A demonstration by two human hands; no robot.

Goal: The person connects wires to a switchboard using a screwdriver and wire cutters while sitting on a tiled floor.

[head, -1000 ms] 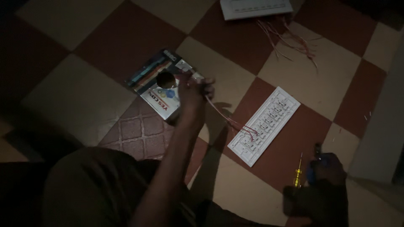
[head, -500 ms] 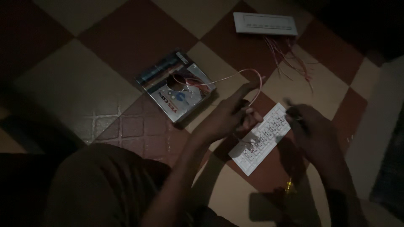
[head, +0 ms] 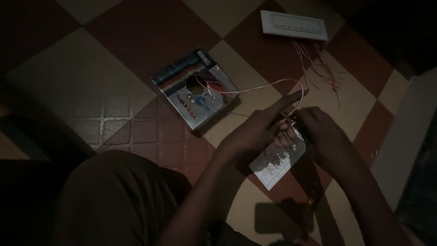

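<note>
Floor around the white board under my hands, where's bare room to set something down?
Free: the pale tile left of the wire box, and the dark tile above it. Crowded: around the white board under both hands, and the loose wires below the far panel.

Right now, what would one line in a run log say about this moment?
left hand: pinching thin red wire | right hand: on white board | wire runs from box | floor: checkered tile
</note>
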